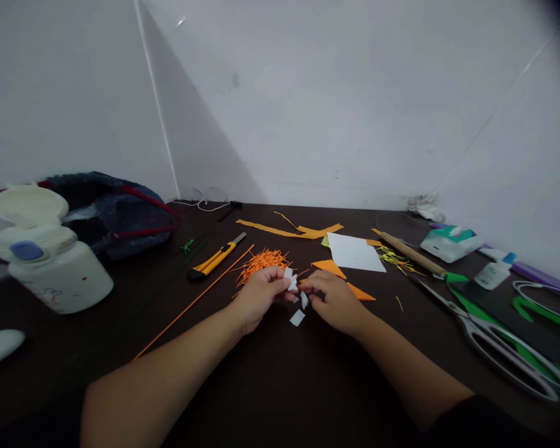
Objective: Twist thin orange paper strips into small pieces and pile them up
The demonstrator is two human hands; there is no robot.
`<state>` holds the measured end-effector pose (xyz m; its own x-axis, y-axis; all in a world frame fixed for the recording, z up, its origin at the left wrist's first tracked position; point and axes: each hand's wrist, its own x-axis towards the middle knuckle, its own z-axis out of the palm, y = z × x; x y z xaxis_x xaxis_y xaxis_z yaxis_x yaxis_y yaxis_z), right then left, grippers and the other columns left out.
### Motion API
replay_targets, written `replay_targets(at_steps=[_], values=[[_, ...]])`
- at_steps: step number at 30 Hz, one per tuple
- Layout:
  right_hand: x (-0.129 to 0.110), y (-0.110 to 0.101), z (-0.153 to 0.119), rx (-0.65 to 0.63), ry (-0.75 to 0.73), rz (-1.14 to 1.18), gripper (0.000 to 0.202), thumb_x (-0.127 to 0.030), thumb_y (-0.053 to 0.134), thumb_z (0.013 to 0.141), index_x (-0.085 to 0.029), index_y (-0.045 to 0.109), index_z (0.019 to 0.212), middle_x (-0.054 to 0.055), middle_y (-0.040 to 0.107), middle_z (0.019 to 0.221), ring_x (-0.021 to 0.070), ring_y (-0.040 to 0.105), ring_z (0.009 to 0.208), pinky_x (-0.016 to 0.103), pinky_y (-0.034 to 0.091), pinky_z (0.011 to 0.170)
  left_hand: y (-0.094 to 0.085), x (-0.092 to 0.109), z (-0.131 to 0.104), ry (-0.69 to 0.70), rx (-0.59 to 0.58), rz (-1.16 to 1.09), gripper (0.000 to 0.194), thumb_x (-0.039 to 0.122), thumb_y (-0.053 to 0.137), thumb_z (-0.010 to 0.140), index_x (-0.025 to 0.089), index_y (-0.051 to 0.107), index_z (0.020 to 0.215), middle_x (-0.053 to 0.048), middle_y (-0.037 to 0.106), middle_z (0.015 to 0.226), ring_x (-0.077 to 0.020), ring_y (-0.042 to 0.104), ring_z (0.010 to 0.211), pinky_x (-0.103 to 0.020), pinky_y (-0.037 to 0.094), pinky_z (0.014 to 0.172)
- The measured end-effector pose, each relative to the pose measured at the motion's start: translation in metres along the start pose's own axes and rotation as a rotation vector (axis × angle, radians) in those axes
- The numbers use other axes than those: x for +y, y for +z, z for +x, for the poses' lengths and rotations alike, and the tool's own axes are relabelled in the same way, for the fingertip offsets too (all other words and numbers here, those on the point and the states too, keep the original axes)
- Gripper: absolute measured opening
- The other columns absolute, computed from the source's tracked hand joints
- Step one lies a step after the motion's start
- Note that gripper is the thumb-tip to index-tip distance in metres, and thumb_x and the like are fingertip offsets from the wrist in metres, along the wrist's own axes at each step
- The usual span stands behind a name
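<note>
Small folded white paper pieces (292, 283) are pinched between the thumb and fingers of my left hand (261, 292). Close on the right, my right hand (336, 298) has its fingers curled in toward those pieces; what lies between its fingertips is too small to make out. Below the hands, a small white paper square (297, 318) lies on the dark table, with another white scrap (304, 300) just above it. A heap of thin orange paper strips (264, 264) spreads behind my left hand. Orange paper pieces (329, 267) and a white paper sheet (357, 252) lie beyond my right hand.
Left: a yellow utility knife (217, 256), a thin orange stick (191, 305), a white flip-top container (56, 261) and a dark bag (116, 211). Right: scissors (490, 342), a wooden-handled tool (410, 254), a small glue bottle (494, 272) and yellow-green strips (394, 258). A wall (308, 124) rises behind.
</note>
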<state>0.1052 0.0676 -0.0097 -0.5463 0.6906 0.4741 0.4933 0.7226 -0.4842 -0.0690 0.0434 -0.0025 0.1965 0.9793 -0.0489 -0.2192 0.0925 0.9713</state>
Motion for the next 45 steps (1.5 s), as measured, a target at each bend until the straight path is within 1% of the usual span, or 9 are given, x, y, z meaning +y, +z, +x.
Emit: replay_targets(at_steps=[6,9,13,18,22,28,31,40,45], values=[[-0.011,0.001,0.000,0.107,0.094,0.275,0.036,-0.020,0.055,0.072,-0.025,0.055,0.108,0.003,0.060,0.083,0.0152,0.055,0.071,0.032,0.045,0.067,0.002,-0.001,-0.003,-0.028,-0.138,-0.019,0.013,0.023,0.059,0.073,0.014,0.050,0.068,-0.002,0.061,0.063,-0.0086,0.054,0.053,-0.025,0.042,0.059],[-0.016,0.004,0.000,0.115,0.068,0.267,0.021,-0.023,0.057,0.072,-0.025,0.063,0.092,0.002,0.059,0.075,0.0147,0.054,0.066,0.030,0.044,0.062,0.001,-0.002,-0.003,-0.049,-0.188,-0.005,0.014,0.025,0.059,0.072,0.013,0.052,0.069,-0.001,0.060,0.060,-0.0086,0.054,0.052,-0.024,0.042,0.057],[-0.021,0.005,0.001,0.174,0.112,0.194,0.007,-0.022,0.057,0.071,-0.022,0.062,0.066,0.000,0.057,0.064,0.0133,0.051,0.059,0.028,0.041,0.056,0.001,-0.003,-0.003,-0.032,-0.160,0.049,0.012,0.025,0.058,0.073,0.013,0.056,0.071,-0.002,0.062,0.066,-0.0093,0.055,0.057,-0.025,0.043,0.062],[-0.023,0.004,0.003,0.155,0.325,0.370,0.006,-0.024,0.057,0.071,-0.019,0.055,0.067,0.000,0.061,0.059,0.0131,0.053,0.053,0.027,0.041,0.051,0.003,0.000,-0.005,0.172,-0.114,0.231,0.012,0.021,0.059,0.072,0.016,0.062,0.083,-0.003,0.064,0.073,-0.0130,0.058,0.070,-0.028,0.043,0.072],[-0.025,0.005,0.004,0.221,0.389,0.529,0.008,-0.024,0.061,0.067,-0.019,0.053,0.066,-0.001,0.062,0.059,0.0139,0.057,0.055,0.028,0.044,0.052,0.005,0.003,-0.008,0.187,-0.105,0.222,0.012,0.021,0.060,0.071,0.016,0.063,0.081,-0.003,0.065,0.072,-0.0146,0.059,0.072,-0.030,0.043,0.074],[-0.028,0.003,0.002,0.261,0.206,0.429,0.009,-0.021,0.057,0.073,-0.024,0.065,0.076,0.002,0.065,0.077,0.0158,0.059,0.073,0.033,0.046,0.069,0.007,0.007,-0.007,0.221,-0.002,0.159,0.005,0.020,0.061,0.071,0.016,0.057,0.070,0.001,0.059,0.061,-0.0116,0.055,0.062,-0.028,0.042,0.067],[-0.028,0.004,0.002,0.240,0.134,0.413,0.009,-0.019,0.056,0.073,-0.023,0.064,0.073,0.002,0.063,0.074,0.0154,0.058,0.071,0.032,0.046,0.066,0.008,0.006,-0.007,0.175,-0.051,0.114,0.008,0.021,0.057,0.073,0.016,0.054,0.068,0.002,0.058,0.060,-0.0100,0.053,0.058,-0.026,0.041,0.063],[-0.025,0.006,-0.001,0.187,0.200,0.361,0.002,-0.021,0.059,0.069,-0.020,0.058,0.069,0.000,0.055,0.067,0.0131,0.051,0.061,0.028,0.042,0.057,0.004,0.004,-0.007,0.033,-0.138,0.065,0.014,0.025,0.061,0.072,0.014,0.053,0.067,0.000,0.059,0.063,-0.0087,0.054,0.058,-0.026,0.042,0.063],[-0.023,0.005,-0.001,0.197,0.091,0.445,0.004,-0.020,0.061,0.068,-0.021,0.057,0.066,0.000,0.052,0.070,0.0133,0.051,0.066,0.028,0.043,0.059,-0.002,0.001,-0.008,-0.104,-0.260,-0.051,0.015,0.026,0.065,0.069,0.014,0.056,0.072,-0.001,0.058,0.066,-0.0081,0.053,0.056,-0.030,0.045,0.066]])
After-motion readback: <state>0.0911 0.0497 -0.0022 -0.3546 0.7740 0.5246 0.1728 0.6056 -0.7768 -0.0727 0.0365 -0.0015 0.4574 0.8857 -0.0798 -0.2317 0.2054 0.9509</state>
